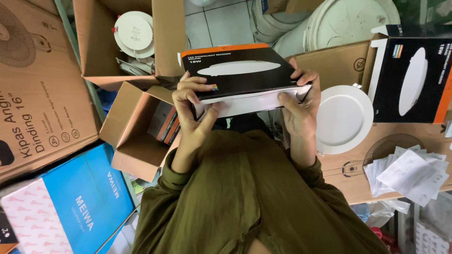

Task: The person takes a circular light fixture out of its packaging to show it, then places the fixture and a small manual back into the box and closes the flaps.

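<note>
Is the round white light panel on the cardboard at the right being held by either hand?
No: the round white panel lies alone on the cardboard, while the left hand and right hand both grip the black box.

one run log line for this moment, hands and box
left hand: holds black box | right hand: holds same box | white round lamp: beside right hand

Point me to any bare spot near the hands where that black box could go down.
Both hands, left hand and right hand, grip the black box. Bare cardboard lies just right of it, above the white round lamp. White floor tiles show between the open cartons. Left is crowded: small open carton, blue box.
</note>
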